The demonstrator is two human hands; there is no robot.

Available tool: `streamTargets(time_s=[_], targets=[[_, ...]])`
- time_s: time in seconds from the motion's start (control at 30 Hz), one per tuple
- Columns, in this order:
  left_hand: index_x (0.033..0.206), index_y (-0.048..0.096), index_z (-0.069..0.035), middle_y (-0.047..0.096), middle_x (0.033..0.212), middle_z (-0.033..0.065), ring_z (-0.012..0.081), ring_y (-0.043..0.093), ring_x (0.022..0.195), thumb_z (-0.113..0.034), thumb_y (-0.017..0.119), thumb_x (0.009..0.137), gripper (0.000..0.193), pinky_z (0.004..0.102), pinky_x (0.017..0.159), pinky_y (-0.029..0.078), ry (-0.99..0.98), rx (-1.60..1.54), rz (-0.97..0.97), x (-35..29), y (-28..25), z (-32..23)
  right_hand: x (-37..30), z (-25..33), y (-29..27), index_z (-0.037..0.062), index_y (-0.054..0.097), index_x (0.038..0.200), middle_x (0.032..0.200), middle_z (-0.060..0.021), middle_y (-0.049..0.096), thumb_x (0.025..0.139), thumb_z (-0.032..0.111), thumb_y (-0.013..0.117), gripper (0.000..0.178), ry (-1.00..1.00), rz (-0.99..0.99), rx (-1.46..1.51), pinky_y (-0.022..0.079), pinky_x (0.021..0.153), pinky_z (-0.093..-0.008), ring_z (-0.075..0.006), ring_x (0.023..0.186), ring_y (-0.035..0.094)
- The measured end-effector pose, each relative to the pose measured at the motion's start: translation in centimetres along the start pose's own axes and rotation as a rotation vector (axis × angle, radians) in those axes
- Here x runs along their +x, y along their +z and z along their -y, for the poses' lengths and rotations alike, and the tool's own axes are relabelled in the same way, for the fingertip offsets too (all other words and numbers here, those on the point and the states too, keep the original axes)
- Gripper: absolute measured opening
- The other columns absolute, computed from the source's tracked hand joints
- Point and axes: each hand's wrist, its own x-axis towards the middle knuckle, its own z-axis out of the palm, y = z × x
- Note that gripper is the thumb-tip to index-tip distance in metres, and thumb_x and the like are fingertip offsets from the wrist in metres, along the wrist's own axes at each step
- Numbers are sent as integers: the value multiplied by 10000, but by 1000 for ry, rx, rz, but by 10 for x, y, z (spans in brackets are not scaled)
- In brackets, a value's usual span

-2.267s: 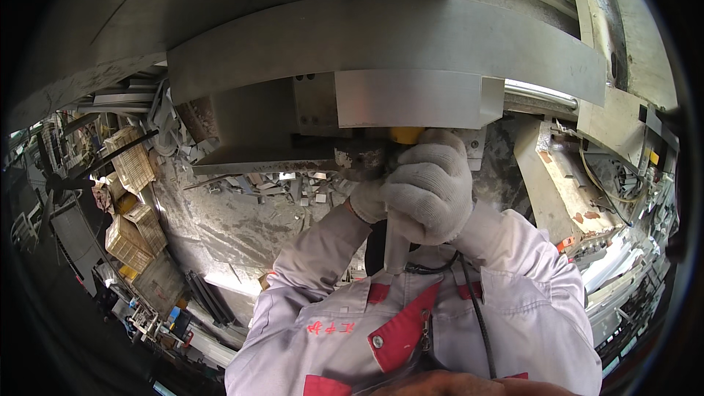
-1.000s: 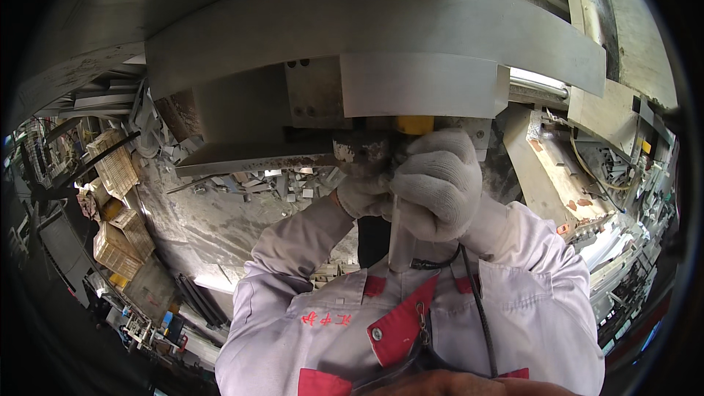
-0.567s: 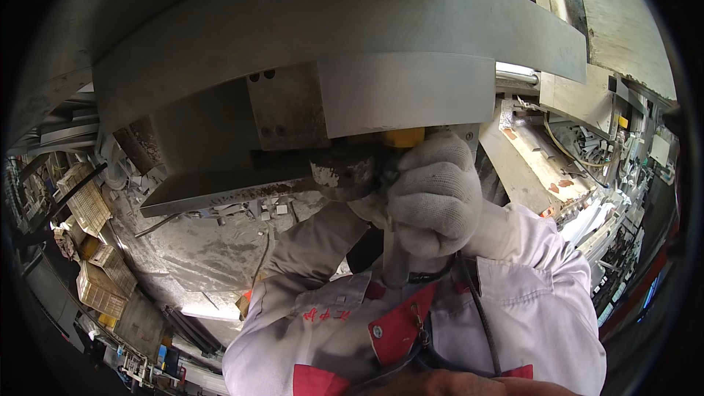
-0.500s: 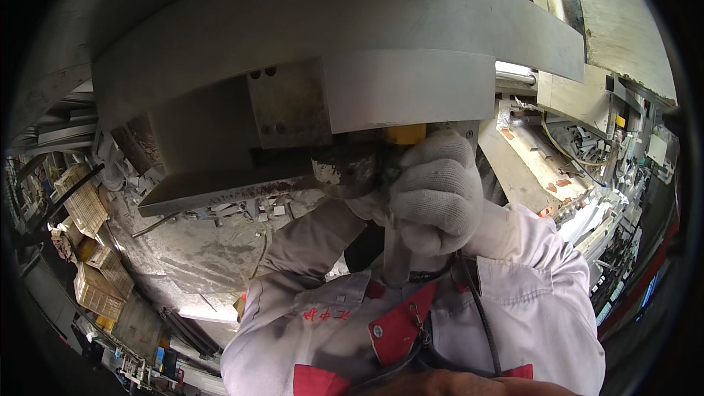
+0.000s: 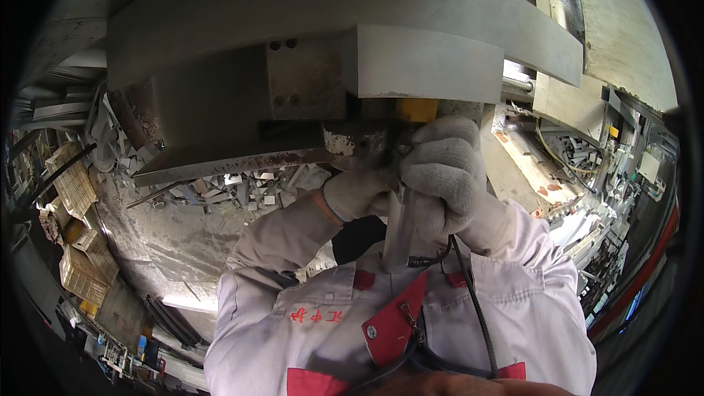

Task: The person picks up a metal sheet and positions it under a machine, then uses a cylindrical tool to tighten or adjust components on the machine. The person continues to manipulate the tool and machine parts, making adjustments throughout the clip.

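My right hand (image 5: 444, 176), in a white knit glove, is closed with its fingers curled round the upper end of a pale metal bar (image 5: 397, 229). The bar hangs down in front of my chest. My left hand (image 5: 355, 195), gloved too, is to the left of the bar's top, below a dark block with chipped paint (image 5: 352, 139); its fingertips are hidden there. Just above my right knuckles is a yellow part (image 5: 416, 109) under a grey machine block (image 5: 433, 66). A dark patch between the two hands is too shadowed to make out.
A wide grey machine beam (image 5: 330, 0) spans overhead, with a rusty-edged metal ledge (image 5: 227, 165) on the left. Metal offcuts (image 5: 242, 189) litter the floor beyond. Wooden crates (image 5: 84, 279) stand at far left. Scrap metal (image 5: 587, 235) is piled at right. A black cord (image 5: 477, 308) hangs by my chest.
The machine sits higher in the picture now. My left hand and its cuff show more, and more of the pale bar is visible. My right hand stays closed at the bar's top.
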Motion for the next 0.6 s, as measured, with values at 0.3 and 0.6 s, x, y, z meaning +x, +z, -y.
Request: streamTargets(time_s=[0.3,0.6], targets=[[1499,566,-56,615,1442,112,239,608,1299,-156,754,970,571,356,1047,532,454,544,2,18,-4,25,0,-2,-2,108,788,1061,1031,-47,744,750,240,792,338,-17,36,4,549,891,-490,-336,976,692],[1430,664,-60,556,1553,213,406,530,1430,-180,732,958,491,512,1198,441,419,356,-115,33,-11,66,0,-9,0,99,798,1004,984,-55,744,777,287,780,296,-74,23,25,553,873,-487,-326,929,698]])
